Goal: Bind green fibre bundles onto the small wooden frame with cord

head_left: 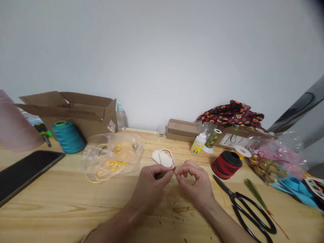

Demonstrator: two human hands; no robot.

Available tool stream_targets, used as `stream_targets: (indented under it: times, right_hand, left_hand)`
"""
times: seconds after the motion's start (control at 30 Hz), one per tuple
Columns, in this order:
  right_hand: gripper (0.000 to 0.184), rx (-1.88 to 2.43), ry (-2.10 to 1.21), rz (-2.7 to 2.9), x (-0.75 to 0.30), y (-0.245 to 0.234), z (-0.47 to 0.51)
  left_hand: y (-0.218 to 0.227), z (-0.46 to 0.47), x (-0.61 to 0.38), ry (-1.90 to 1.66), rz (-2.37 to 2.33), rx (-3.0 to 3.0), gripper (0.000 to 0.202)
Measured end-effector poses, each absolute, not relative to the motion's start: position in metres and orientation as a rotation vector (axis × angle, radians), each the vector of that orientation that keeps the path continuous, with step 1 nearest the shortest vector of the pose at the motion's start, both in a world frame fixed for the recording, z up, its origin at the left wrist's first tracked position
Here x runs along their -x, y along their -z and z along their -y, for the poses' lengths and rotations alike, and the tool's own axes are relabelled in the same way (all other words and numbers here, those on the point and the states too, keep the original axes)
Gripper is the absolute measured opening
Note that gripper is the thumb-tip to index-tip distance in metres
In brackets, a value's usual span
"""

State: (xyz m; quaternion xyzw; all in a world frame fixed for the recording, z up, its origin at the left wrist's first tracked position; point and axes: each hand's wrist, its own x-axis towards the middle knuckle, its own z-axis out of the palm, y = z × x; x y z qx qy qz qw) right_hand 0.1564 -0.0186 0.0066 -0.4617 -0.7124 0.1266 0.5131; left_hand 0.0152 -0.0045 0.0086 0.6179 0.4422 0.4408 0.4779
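Observation:
Both my hands meet over the middle of the wooden table (63, 206). My left hand (150, 184) is closed on a thin dark stick-like piece (162, 174) with a red tip. My right hand (196, 182) pinches a fine red thread (175, 169) at that tip. Just beyond the fingers lie pale flat cut-out pieces (163, 158). A red and black spool (226, 164) stands to the right of my right hand.
Black scissors (249, 209) lie at the right, beside a green tassel (255, 194). A glue bottle (198, 143), an olive thread cone (212, 139), a teal thread cone (67, 136), a plastic bag with yellow cord (111, 158), cardboard boxes (76, 109), a dark tablet (22, 172).

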Motion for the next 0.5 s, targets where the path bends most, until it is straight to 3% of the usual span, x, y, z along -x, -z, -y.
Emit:
stream_targets:
  times: [0.5]
  right_hand:
    - [0.008, 1.170, -0.307, 1.731, -0.1603, -0.0052, 0.0220]
  left_hand:
    - [-0.0096, 0.0043, -0.0153, -1.113, -1.065, -1.544, 0.015]
